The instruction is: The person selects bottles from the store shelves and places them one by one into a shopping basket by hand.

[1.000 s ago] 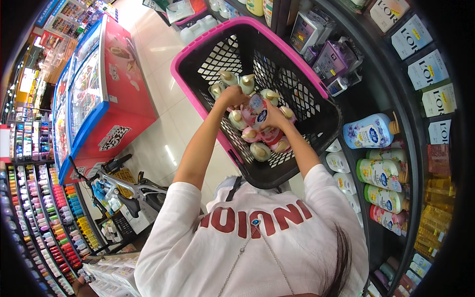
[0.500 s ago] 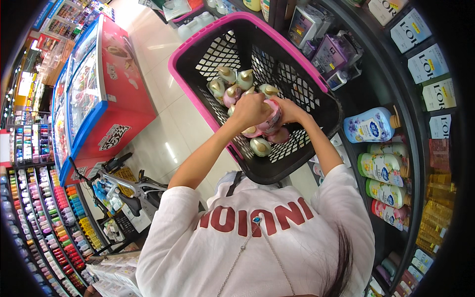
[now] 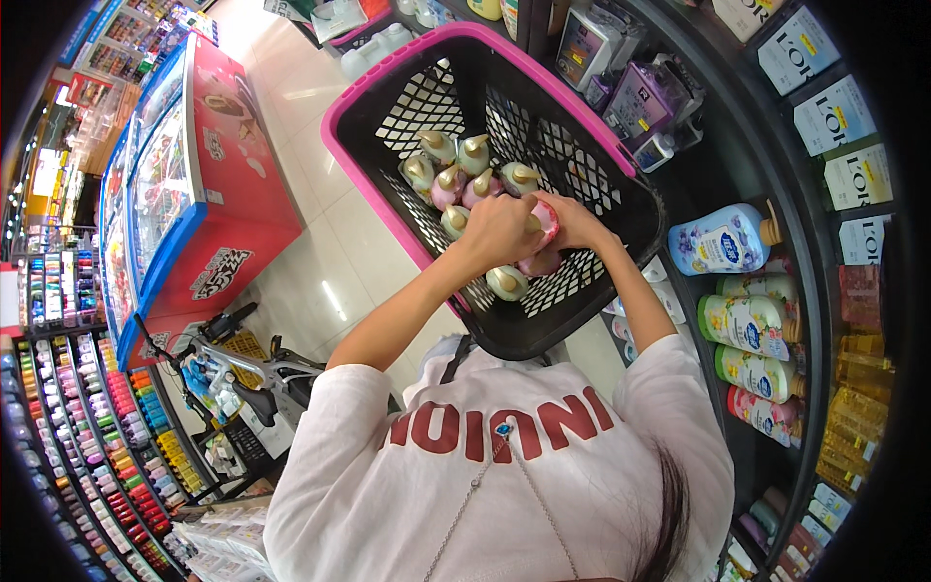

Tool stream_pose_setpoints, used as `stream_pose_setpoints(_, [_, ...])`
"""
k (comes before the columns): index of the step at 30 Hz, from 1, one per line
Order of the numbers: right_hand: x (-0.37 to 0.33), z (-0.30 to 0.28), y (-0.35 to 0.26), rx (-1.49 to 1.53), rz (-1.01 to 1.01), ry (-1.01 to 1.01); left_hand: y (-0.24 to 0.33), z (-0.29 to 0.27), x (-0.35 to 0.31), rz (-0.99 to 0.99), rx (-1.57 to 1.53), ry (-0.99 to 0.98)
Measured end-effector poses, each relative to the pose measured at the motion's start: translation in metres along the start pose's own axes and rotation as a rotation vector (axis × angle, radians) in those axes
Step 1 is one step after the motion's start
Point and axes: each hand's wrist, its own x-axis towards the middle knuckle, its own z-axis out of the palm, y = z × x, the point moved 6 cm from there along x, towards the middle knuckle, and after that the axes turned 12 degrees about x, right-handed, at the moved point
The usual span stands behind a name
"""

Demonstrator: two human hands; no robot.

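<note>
A black mesh shopping basket with a pink rim (image 3: 361,186) sits in front of me, holding several small pump bottles (image 3: 456,175) with gold tops, some pink and some pale green. Both my hands are inside it. My left hand (image 3: 497,231) and my right hand (image 3: 574,221) are closed together around a pink bottle (image 3: 545,219) over the basket's near half. Another pale bottle (image 3: 506,282) lies just below my hands.
Shelves on the right carry detergent bottles (image 3: 722,241) and boxes (image 3: 857,177). A red and blue chest freezer (image 3: 223,218) stands at the left across a tiled aisle. A rack of small colourful items (image 3: 92,456) fills the lower left beside a wire trolley (image 3: 242,373).
My hands shifted a little toward me and lower in the basket, closing together on a pink bottle. The view of the basket tilted slightly.
</note>
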Motion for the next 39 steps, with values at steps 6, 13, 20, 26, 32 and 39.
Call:
stream_pose_setpoints(6, [0.005,0.002,-0.010,0.138,0.076,-0.127,0.000,-0.005,-0.005,0.002,-0.041,0.034])
stream_pose_setpoints(13, [0.003,0.005,0.003,0.170,0.080,-0.120,-0.004,0.008,0.001,-0.037,-0.002,-0.014])
stream_pose_setpoints(20, [-0.001,0.004,0.011,0.196,0.058,-0.086,0.002,0.013,0.007,-0.012,-0.007,-0.011])
stream_pose_setpoints(26, [0.000,0.002,0.005,0.204,0.078,-0.082,-0.002,0.014,0.007,-0.075,0.006,0.017])
stream_pose_setpoints(32, [0.001,-0.013,-0.008,0.166,0.086,-0.018,-0.004,-0.008,0.008,-0.060,-0.070,0.101])
stream_pose_setpoints(39, [0.006,-0.055,-0.058,0.129,0.054,0.202,0.013,-0.062,0.024,-0.022,-0.112,0.228])
